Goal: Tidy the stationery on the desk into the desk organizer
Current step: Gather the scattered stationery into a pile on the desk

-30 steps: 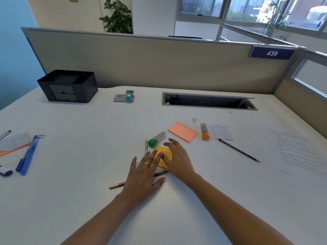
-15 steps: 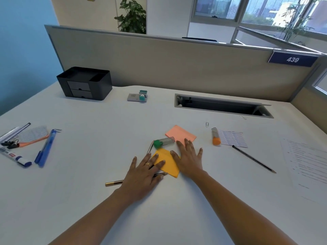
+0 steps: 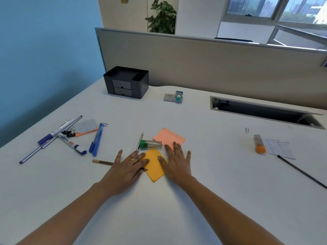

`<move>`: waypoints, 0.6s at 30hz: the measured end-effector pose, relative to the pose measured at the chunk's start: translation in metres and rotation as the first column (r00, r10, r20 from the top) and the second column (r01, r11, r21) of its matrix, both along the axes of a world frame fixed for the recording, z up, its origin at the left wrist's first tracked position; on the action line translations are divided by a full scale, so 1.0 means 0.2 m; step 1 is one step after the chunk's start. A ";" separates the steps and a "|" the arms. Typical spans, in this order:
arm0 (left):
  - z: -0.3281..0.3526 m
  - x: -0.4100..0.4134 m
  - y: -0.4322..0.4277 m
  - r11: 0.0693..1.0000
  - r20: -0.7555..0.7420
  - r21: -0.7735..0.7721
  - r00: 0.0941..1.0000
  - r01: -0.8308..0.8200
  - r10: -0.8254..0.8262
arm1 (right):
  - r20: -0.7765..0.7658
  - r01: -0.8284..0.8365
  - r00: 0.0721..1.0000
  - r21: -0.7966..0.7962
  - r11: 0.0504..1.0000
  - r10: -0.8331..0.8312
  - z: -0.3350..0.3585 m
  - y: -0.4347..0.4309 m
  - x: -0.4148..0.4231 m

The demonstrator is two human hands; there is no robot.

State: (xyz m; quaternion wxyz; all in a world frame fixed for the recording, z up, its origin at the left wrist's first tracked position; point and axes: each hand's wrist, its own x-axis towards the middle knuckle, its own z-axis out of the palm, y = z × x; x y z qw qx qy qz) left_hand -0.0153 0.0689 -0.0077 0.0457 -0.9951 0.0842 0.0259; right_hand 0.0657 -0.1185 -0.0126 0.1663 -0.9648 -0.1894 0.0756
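A yellow sticky-note pad [image 3: 155, 164] lies on the white desk between my two hands. My left hand [image 3: 126, 167] rests flat with straight fingers, touching the pad's left edge and covering a gold pen [image 3: 101, 162]. My right hand [image 3: 177, 160] lies flat on the pad's right side, its fingertips reaching a pink sticky-note pad [image 3: 169, 137]. A green-capped clear tube [image 3: 150, 144] and a thin pen [image 3: 139, 143] sit just beyond the yellow pad. The black desk organizer [image 3: 139, 82] stands at the back left, with two small drawers.
Pens, a marker [image 3: 72, 143], binder clips and a card lie in a heap at the left. A small stapler [image 3: 174, 97] sits near the organizer. At the right are an orange-capped tube [image 3: 259, 144], a label sheet [image 3: 279, 148], a black pencil [image 3: 300, 171] and paper clips. A cable slot [image 3: 265, 112] is open.
My right hand has slid off the yellow pad to its right side, uncovering it. The camera view has swung left, bringing the pen heap into view.
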 end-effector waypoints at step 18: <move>-0.02 -0.38 0.61 0.954 0.126 -0.195 0.959 -0.226 0.253 | -0.006 -0.245 0.970 0.007 0.970 0.245 -0.01 0.49 -0.17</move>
